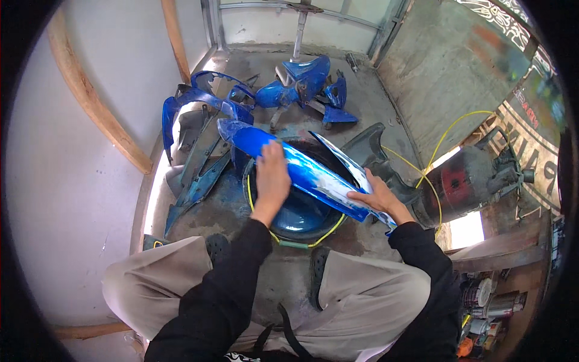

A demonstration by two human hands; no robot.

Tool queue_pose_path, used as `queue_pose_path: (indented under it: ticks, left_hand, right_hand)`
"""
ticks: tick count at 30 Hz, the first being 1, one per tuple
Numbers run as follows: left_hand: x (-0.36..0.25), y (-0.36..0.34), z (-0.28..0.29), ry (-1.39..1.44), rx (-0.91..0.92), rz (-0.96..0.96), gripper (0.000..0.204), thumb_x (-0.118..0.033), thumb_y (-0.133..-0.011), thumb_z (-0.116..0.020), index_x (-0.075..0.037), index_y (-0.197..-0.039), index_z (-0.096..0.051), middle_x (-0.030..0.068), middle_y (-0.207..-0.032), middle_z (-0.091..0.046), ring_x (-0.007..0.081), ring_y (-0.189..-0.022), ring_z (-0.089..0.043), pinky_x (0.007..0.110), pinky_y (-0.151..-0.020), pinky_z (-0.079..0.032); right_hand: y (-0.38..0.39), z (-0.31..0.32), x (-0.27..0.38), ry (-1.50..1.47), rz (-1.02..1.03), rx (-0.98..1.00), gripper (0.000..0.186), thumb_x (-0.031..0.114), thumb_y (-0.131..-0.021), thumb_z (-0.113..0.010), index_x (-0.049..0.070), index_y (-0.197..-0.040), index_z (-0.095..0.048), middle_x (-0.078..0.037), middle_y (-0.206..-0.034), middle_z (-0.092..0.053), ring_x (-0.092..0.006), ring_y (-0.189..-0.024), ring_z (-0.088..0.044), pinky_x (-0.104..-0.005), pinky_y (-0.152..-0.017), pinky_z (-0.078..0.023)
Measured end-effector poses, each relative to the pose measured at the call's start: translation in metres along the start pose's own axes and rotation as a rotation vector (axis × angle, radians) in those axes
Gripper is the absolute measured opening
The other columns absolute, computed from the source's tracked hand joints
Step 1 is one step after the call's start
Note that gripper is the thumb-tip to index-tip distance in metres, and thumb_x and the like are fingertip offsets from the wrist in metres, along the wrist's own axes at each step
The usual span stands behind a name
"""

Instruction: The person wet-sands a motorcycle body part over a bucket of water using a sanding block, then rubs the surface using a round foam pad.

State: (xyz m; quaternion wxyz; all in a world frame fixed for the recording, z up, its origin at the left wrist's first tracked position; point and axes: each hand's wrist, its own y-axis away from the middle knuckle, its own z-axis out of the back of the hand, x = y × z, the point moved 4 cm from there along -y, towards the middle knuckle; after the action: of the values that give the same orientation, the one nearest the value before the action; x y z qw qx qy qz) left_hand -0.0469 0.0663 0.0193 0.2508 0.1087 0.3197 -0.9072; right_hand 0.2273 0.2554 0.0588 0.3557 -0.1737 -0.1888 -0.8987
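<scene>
A long blue plastic motorcycle body panel (295, 159) lies slantwise over a round black tub (249, 187), its surface marked with whitish worn patches. My right hand (383, 198) grips the panel's near right end, thumb on top. A narrow white-and-blue strip (341, 158) runs beside the panel up from that hand; whether it is part of the same piece I cannot tell. My left hand (272, 178) presses on the panel's upper half, fingers together and bent, slightly blurred. Anything under those fingers is hidden. Dark liquid (295, 211) shows in the tub below.
Blue fairing pieces (301, 81) and a blue curved shell (202, 93) lie farther off on the concrete floor. Dark panels (202, 175) are at left. At right lie a black plastic part (377, 151), a rusty cylindrical tank (455, 187) and a yellow hose (443, 136). Cans (479, 292) stand lower right.
</scene>
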Motion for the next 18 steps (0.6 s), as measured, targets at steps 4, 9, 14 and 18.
queue_pose_path:
  ticks: [4,9,14,18]
  left_hand:
    - [0.042,-0.014,0.003,-0.065,-0.023,0.167,0.055,-0.016,-0.107,-0.051,0.01,-0.154,-0.042,0.0303,-0.161,-0.044,0.0485,-0.15,-0.041,0.059,-0.119,-0.037]
    - [-0.065,0.047,0.002,0.17,0.028,-0.095,0.058,-0.017,-0.107,-0.052,0.008,-0.158,-0.038,0.03,-0.163,-0.042,0.0492,-0.149,-0.042,0.061,-0.119,-0.037]
    - [0.024,0.008,0.017,-0.029,-0.022,0.07,0.057,-0.019,-0.108,-0.051,0.006,-0.158,-0.039,0.0276,-0.164,-0.042,0.0466,-0.152,-0.04,0.061,-0.118,-0.038]
    - [0.018,0.01,0.017,0.086,-0.019,0.113,0.056,-0.019,-0.108,-0.051,0.007,-0.157,-0.04,0.0275,-0.163,-0.043,0.047,-0.151,-0.039,0.058,-0.119,-0.037]
  right_hand:
    - [-0.008,-0.011,0.006,-0.013,0.019,-0.02,0.139,0.087,-0.07,-0.078,-0.003,-0.166,-0.033,-0.038,-0.149,-0.052,-0.051,-0.141,-0.052,-0.0521,-0.118,-0.043]
    - [0.003,-0.003,-0.01,-0.006,-0.022,-0.08,0.132,0.086,-0.071,-0.077,0.006,-0.168,-0.035,-0.033,-0.152,-0.052,-0.0481,-0.142,-0.052,-0.0544,-0.117,-0.042]
    - [-0.002,-0.012,0.013,-0.036,0.033,-0.112,0.132,0.085,-0.072,-0.077,0.006,-0.168,-0.034,-0.033,-0.152,-0.052,-0.0487,-0.143,-0.051,-0.0553,-0.117,-0.041]
    - [0.0,-0.014,0.012,-0.035,-0.009,-0.096,0.133,0.085,-0.071,-0.078,0.006,-0.168,-0.034,-0.033,-0.153,-0.052,-0.0492,-0.144,-0.05,-0.0583,-0.118,-0.039]
